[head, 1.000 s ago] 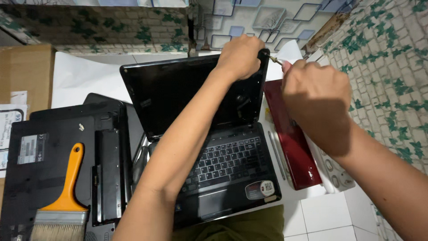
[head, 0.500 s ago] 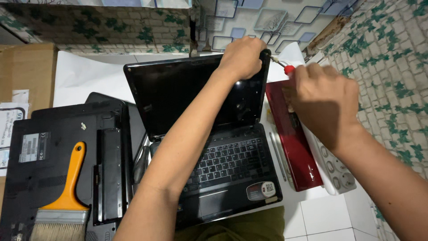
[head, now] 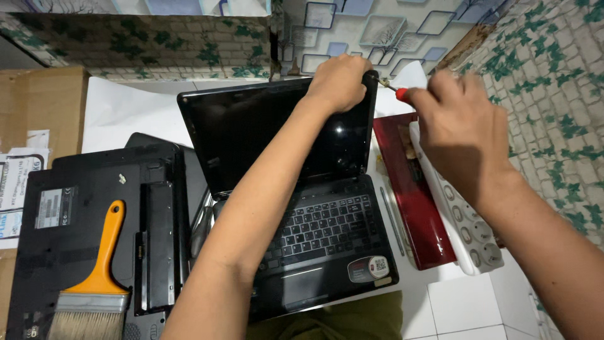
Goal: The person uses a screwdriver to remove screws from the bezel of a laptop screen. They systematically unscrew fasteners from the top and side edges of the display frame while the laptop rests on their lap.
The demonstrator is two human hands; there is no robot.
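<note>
1. Black laptop (head: 314,214) stands open on the tabletop (head: 459,302); left hand (head: 338,82) fingers clasp its screen's top right corner.
2. Right hand (head: 462,135) fingers grip a red-handled screwdriver (head: 397,93), tip at that corner.

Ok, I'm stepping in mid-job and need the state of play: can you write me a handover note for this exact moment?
Left hand: grips the top right corner of the open black laptop's lid.
Right hand: holds a red-handled screwdriver, tip pointing at that corner.
Beside it on the right: a closed red laptop and a white power strip. On the left: an upturned black laptop with an orange-handled brush on it.
Done: lid open.
Left: the work at the corner.
</note>
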